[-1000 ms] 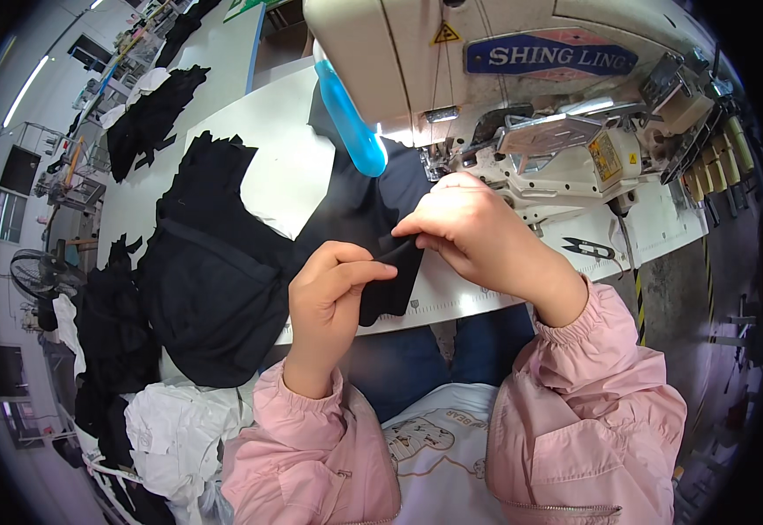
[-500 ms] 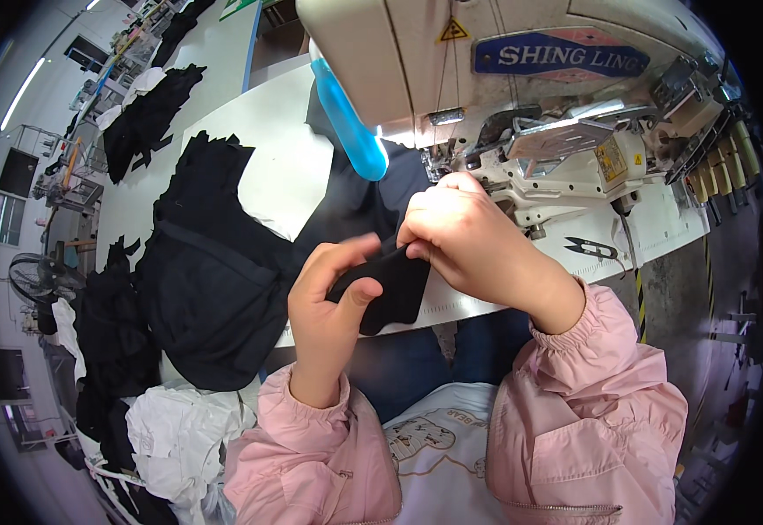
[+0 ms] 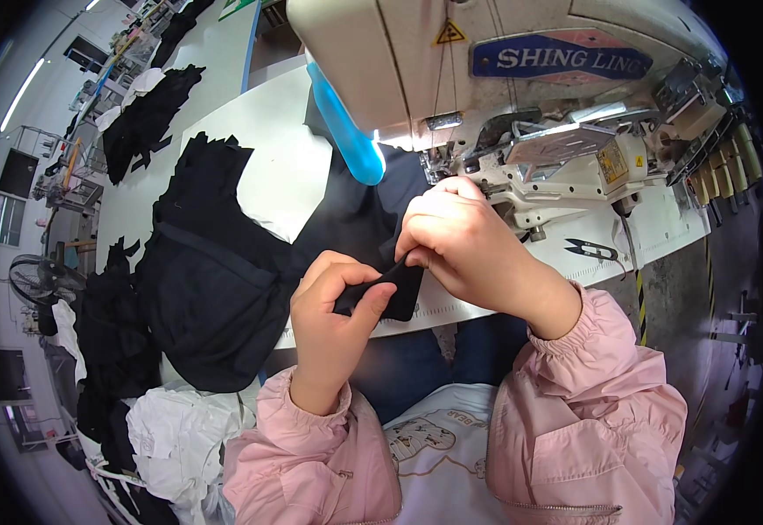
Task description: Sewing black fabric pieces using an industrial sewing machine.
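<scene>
Black fabric [image 3: 346, 206] stretches from the middle of the white table up under the head of a sewing machine [image 3: 372, 52]. My left hand [image 3: 333, 302] pinches its near edge between thumb and fingers. Just right of it, my right hand [image 3: 451, 227] grips the same edge, thumb against bent fingers, close in front of the needle area [image 3: 438, 162]. Between the two hands the edge is drawn into a taut fold. A blue lamp cover [image 3: 351, 131] hangs over the cloth, left of the needle. My right hand hides part of the presser area.
Thread snips [image 3: 591, 249] lie on the table right of my right hand. A stack of cut black pieces [image 3: 206, 289] rests to the left, with more black cloth [image 3: 149, 122] beyond. Crumpled white plastic [image 3: 184, 437] sits at the lower left. A fan [image 3: 40, 278] stands farther left.
My left thumb and fingers have closed on the fabric edge, where they were spread apart before. The near flap of cloth has lifted slightly. My right hand has barely moved.
</scene>
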`<action>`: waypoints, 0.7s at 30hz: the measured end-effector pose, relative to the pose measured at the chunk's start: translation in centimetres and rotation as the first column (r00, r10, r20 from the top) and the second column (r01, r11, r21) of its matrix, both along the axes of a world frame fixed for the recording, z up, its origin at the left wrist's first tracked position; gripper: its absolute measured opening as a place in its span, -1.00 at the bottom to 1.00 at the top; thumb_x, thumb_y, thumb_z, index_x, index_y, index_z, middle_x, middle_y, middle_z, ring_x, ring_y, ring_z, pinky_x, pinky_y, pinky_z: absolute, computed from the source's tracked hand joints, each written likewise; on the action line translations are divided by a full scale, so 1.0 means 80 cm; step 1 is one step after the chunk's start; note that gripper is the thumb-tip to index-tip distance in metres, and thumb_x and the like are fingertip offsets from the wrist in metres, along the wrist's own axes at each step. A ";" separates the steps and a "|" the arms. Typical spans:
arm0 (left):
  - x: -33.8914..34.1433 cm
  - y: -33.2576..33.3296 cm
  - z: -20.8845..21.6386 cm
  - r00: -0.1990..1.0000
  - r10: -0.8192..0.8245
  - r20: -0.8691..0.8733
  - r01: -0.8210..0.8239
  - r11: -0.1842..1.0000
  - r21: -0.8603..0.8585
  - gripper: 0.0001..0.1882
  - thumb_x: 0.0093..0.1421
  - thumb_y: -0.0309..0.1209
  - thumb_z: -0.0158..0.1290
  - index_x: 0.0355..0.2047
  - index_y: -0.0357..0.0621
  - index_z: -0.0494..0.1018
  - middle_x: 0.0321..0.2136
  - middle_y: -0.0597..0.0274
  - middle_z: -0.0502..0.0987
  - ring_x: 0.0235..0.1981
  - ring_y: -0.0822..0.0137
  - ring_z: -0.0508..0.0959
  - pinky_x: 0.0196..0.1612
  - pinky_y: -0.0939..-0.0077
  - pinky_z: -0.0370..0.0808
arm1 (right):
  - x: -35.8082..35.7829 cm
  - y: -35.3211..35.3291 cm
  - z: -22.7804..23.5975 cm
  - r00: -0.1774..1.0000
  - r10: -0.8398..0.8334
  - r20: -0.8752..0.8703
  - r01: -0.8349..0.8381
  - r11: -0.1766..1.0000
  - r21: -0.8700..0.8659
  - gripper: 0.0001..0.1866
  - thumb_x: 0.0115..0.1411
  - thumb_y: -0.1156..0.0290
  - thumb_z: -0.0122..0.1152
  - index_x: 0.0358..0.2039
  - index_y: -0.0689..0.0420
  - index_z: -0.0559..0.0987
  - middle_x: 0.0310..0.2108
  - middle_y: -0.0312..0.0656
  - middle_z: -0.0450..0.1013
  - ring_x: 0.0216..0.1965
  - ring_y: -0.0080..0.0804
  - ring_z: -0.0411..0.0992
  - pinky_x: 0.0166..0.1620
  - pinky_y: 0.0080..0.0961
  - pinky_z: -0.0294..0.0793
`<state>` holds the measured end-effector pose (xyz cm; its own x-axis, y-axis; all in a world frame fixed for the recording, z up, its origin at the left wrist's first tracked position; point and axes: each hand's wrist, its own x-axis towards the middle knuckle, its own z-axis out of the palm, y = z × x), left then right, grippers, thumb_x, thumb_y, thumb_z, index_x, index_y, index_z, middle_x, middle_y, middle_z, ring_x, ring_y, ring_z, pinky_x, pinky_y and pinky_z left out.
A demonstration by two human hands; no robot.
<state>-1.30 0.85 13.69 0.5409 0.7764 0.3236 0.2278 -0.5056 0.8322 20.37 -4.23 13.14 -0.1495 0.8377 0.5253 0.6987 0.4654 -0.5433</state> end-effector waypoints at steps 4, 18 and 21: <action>0.003 -0.002 -0.006 0.998 -0.065 0.022 0.061 0.983 0.172 -0.73 -0.03 -0.56 0.46 -0.34 -0.21 0.60 -0.38 0.14 0.57 -0.36 0.17 0.58 -0.32 0.42 0.49 | -0.002 -0.001 -0.007 1.000 -0.004 -0.019 0.005 0.998 0.060 -0.80 0.02 0.58 0.42 -0.35 0.06 0.58 -0.36 -0.29 0.49 -0.21 -0.21 0.50 0.07 -0.20 0.38; 0.077 0.000 -0.076 0.980 -0.198 -0.016 0.173 0.812 0.557 -0.43 0.20 -0.51 0.18 0.25 -0.14 0.40 0.27 0.03 0.47 0.34 0.01 0.46 0.42 -0.08 0.31 | 0.004 -0.075 -0.027 0.939 -0.265 0.219 0.145 0.883 0.447 -0.72 -0.05 0.44 0.34 -0.26 0.17 0.70 -0.22 -0.19 0.63 -0.21 -0.32 0.70 -0.35 -0.56 0.58; 0.089 0.009 -0.055 0.995 -0.054 -0.081 0.092 0.792 0.604 -0.53 0.24 -0.50 0.04 0.18 -0.19 0.51 0.13 0.08 0.53 0.22 0.06 0.52 0.37 -0.02 0.39 | 0.005 -0.074 -0.014 0.936 -0.285 0.206 0.159 0.867 0.473 -0.71 -0.03 0.45 0.34 -0.24 0.18 0.71 -0.23 -0.16 0.66 -0.28 -0.33 0.70 -0.39 -0.54 0.57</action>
